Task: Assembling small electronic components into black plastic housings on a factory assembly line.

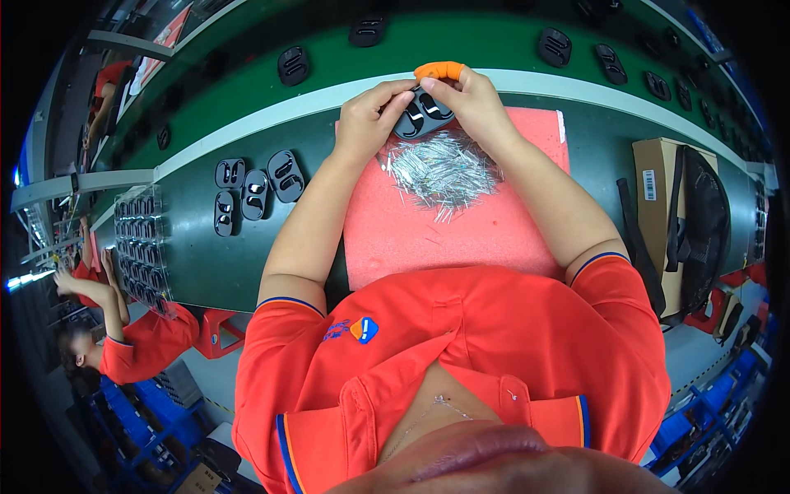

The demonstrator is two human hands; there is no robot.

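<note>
Both hands hold a dark rounded case with two glossy curved recesses, like an earbud charging case, at the far edge of a pink foam mat. My left hand grips its left side, thumb and fingers closed. My right hand holds the right side, its thumb on the top face. An orange cover wraps the right index finger. Just below the case lies a heap of thin silver pins. Whether a pin is between my fingers is too small to tell.
Several similar black cases lie left on the green table, near a clear tray of cases. More cases sit on the green belt beyond a white rail. A cardboard box with a black bag stands right. A co-worker is at far left.
</note>
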